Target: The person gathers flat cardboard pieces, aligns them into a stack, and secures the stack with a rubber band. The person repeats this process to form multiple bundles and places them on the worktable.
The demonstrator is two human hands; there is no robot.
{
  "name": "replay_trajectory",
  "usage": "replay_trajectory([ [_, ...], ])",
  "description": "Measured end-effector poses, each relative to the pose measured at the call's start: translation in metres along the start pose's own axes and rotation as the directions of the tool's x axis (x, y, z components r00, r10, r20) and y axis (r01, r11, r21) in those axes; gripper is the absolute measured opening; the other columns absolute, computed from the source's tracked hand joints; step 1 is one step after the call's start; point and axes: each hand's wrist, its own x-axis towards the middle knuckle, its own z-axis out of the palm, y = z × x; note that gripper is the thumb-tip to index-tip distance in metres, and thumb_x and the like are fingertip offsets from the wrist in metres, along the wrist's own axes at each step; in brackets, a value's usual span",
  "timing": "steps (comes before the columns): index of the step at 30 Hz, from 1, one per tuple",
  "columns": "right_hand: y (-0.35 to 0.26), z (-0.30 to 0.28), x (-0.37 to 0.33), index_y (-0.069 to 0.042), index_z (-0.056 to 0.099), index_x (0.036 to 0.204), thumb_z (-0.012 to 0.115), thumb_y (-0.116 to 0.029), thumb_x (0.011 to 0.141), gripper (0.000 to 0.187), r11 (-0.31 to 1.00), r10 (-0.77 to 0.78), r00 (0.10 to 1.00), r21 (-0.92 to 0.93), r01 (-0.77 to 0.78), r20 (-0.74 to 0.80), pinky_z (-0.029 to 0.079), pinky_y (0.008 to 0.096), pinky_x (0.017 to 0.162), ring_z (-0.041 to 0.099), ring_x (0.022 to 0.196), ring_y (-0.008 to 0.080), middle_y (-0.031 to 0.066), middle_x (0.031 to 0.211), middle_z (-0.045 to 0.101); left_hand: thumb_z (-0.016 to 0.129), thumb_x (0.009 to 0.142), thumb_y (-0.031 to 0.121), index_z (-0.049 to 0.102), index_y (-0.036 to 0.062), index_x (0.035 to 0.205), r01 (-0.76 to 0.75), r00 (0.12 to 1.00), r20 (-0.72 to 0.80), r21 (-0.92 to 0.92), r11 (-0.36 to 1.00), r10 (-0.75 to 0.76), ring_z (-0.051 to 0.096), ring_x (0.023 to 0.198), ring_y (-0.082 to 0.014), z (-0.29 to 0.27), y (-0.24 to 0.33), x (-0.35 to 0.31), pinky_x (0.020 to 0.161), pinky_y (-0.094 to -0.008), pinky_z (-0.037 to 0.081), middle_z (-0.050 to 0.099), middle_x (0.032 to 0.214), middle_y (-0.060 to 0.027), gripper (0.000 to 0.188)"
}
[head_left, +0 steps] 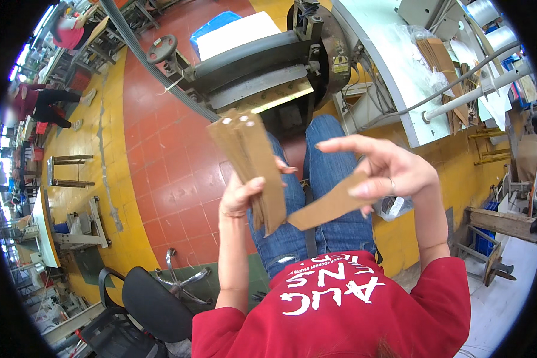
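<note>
A stack of long brown strips [262, 173], leather-like, stands nearly upright over my lap; small white marks show near its top end. My left hand [244, 194] is wrapped round this stack at its lower half, thumb across the front. In my right hand [394, 170] a single brown strip [328, 204] of the same kind is pinched by one end, between thumb and fingers, with the index finger stretched out. Its other end points left, close to the bottom of the stack; whether they touch I cannot tell. The right hand is slightly blurred.
Ahead stands a dark machine [256, 71] with a handwheel [161, 49] and a lit slot. A white table [388, 65] at the right bears more brown strips [444, 71] and plastic bags. A grey hose [155, 71] hangs at the left. Behind left is a black chair [155, 304]. Other people [42, 104] are far left.
</note>
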Motion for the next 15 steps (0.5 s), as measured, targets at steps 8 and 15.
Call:
replay_trajectory([
  [8,0.034,-0.003,0.056,0.003,0.057,0.122,0.062,-0.020,0.092,0.038,0.921,-0.029,0.983,0.378,0.097,-0.181,0.055,0.0260,0.073,0.067,0.076,0.0144,0.0149,0.099,0.069,0.076,0.071,0.028,0.032,0.0026,0.140,0.113,0.990,-0.036,-0.356,0.928,-0.134,0.058,0.110,-0.0264,0.045,-0.052,0.012,0.096,-0.0390,0.049,0.054,0.123,-0.0154,0.085],
  [15,0.049,-0.017,0.052,0.004,0.057,0.112,0.072,-0.017,0.085,0.037,0.992,-0.108,0.951,-0.095,0.084,-0.290,0.047,0.0189,0.056,0.062,0.063,0.0064,0.0033,0.073,0.065,0.073,0.074,0.031,0.041,0.0003,0.132,0.184,0.983,0.081,-0.436,0.881,-0.165,0.063,0.098,-0.0270,0.031,-0.066,0.003,0.084,-0.0371,0.054,0.060,0.109,-0.0208,0.073],
])
